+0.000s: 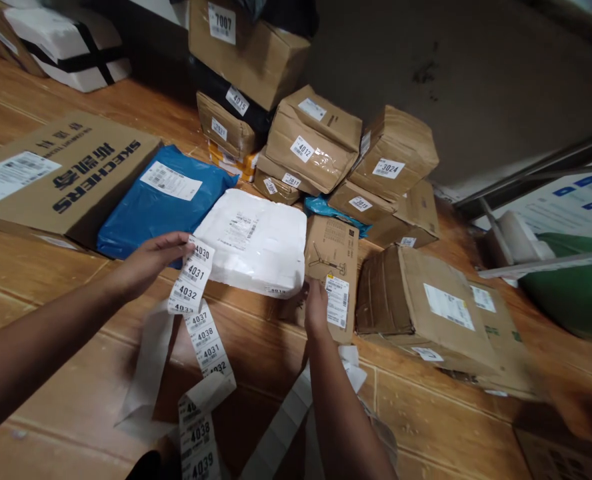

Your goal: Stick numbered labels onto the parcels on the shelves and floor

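My left hand [149,263] is closed, pinching the top end of a long paper strip of numbered barcode labels [196,273] that curls down in loops. Just beyond it lies a white parcel [256,233] with a printed shipping label on top and a small number sticker on its near edge. At that parcel's near right corner is my right hand [317,303], its fingers curled against the edge; the fingertips are partly hidden. Left of the white parcel is a blue plastic mailer [163,200]. A brown carton [333,250] with a line drawing lies to its right.
A flat Skechers box [76,167] lies at the left. Stacked cartons [316,140] with number stickers stand at the back by the wall. Another carton [426,313] sits at the right on the wood-look floor. A white strapped box [71,50] is at the back left.
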{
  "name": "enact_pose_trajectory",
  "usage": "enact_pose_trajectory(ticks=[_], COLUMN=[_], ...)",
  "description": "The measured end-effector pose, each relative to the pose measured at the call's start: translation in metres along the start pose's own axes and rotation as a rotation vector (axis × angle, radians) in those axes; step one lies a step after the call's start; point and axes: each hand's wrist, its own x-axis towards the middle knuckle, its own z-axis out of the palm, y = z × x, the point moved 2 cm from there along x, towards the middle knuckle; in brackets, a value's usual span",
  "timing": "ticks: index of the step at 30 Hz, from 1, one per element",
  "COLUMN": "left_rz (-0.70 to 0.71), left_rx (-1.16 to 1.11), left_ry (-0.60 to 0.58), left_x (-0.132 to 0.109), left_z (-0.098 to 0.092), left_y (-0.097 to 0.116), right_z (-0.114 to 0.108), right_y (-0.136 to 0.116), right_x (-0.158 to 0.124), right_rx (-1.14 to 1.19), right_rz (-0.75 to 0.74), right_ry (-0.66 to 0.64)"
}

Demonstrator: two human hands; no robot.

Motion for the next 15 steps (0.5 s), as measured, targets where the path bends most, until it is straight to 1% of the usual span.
enact_pose_trajectory(ticks=[4, 15], left_rz=[0.0, -0.005], left_rx=[0.013, 0.019], left_ry=[-0.021, 0.015], left_x=[0.005, 0.005], left_z=[0.0, 0.002], left_y=[0.011, 0.012], right_z=[-0.003, -0.004], right_y=[-0.013, -0.019], right_x=[0.007, 0.006], right_rx=[0.0, 0.028], right_rz=[0.033, 0.05], right_ry=[0.037, 0.018])
